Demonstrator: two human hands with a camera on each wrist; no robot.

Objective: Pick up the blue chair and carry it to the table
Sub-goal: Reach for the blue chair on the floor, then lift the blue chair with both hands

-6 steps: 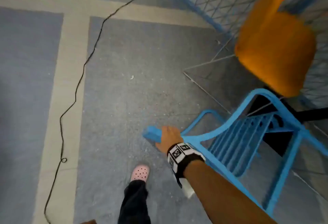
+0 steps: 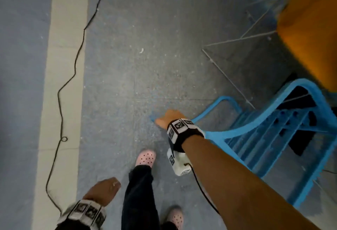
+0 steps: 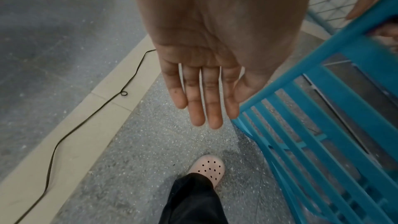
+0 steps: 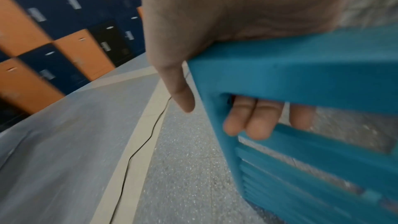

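Blue chair (image 2: pixel 269 135) hangs from your right hand (image 2: pixel 169 119), fingers (image 4: pixel 256 122) curled round its top rail; your left hand (image 3: pixel 206 67) hangs flat and empty just beside the chair's slats.

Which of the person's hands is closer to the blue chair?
The right. The right hand grips the blue chair's top rail, fingers curled underneath. The left hand hangs open beside it, holding nothing.

**Surfaces and finishes**

The blue chair (image 2: pixel 269 129) is seen to be moulded plastic, smooth and matt. At 6 o'clock, pink clogs (image 2: pixel 146 157) of perforated, foam-like plastic are worn below black cloth trousers (image 2: pixel 138 202). The floor (image 2: pixel 136 74) is speckled and matt; a thin black cable (image 2: pixel 73 74) lies at 9 o'clock. Lockers (image 4: pixel 71 43) appear painted metal.
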